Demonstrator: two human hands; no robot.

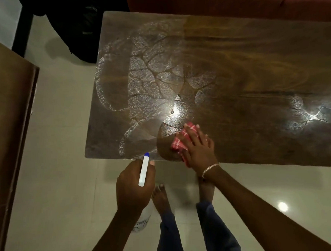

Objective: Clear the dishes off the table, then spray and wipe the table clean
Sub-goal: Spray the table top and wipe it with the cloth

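Brown cabinet (9, 118): it stands at the far left, well apart from your hands.
Your left hand (133, 186): it hangs over the floor, just in front of the table's near edge. Your fingers are curled tight around the spray bottle.
Spray bottle (144, 169): you hold it by its top. The white top with the blue tip points at the table. The clear body hangs down under your hand.
Table (253, 63): the dark wood top is bare of dishes. White wet spray marks cover its left part, and a small patch shines at the right.
Red checked cloth (181, 141): it lies on the table near the front edge, touching the wet marks.
Your right hand (199, 148): it lies flat on the cloth with fingers spread, pressing down, not gripping. A bracelet (209, 169) sits on the wrist.
Your bare feet (160, 196): they stand on the pale floor (67, 169) between your arms.
Red sofa (231, 3): it sits behind the table.
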